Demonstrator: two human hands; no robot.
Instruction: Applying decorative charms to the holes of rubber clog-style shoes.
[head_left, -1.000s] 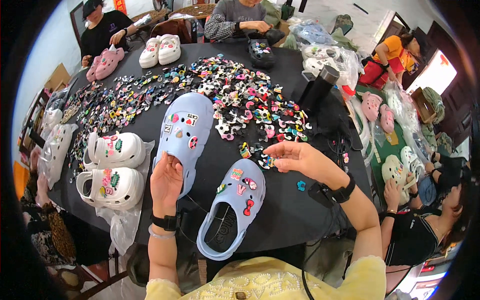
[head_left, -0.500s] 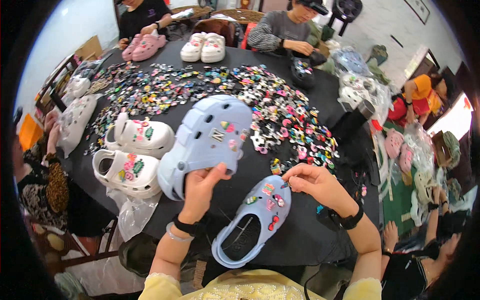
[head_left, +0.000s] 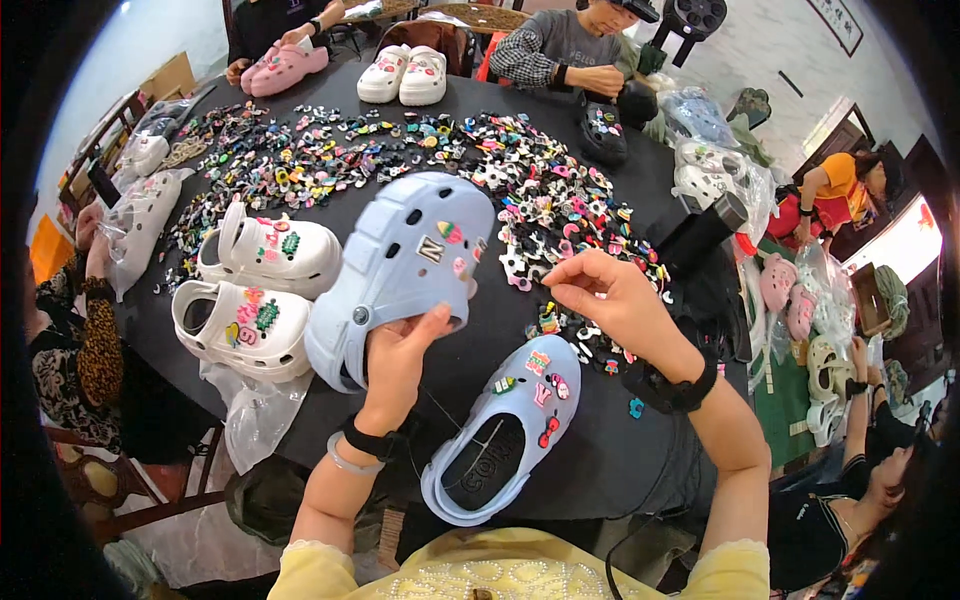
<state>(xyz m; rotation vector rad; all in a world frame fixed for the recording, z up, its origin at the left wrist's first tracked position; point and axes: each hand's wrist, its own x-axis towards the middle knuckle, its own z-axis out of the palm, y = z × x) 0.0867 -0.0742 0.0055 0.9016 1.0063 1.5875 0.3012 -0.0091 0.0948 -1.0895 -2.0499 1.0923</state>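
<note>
My left hand (head_left: 398,365) grips a light-blue clog (head_left: 420,235) along its side opening, raised and tilted above the black table. Charms, among them a letter and a strawberry-like one, sit in its upper. The matching light-blue clog (head_left: 545,400) lies on the table in front of me, toe pointing away, with several charms on it and a thin clear strand in its opening. My right hand (head_left: 615,300) hovers beyond that clog's toe, beside the heap of small charms (head_left: 560,200). Its fingers are loosely curled with thumb and index slightly apart, and I see nothing between them.
A pair of decorated white clogs (head_left: 245,330) stands at left on clear plastic (head_left: 255,410). Farther off are white clogs (head_left: 403,75), pink clogs (head_left: 285,70) and a black clog (head_left: 603,130). A dark cylinder (head_left: 705,235) stands at right. Other people work around the table.
My right hand has left the toe of the lying clog and moved up toward the charm heap, its fingers loosening. The left hand still holds the raised clog, little changed.
</note>
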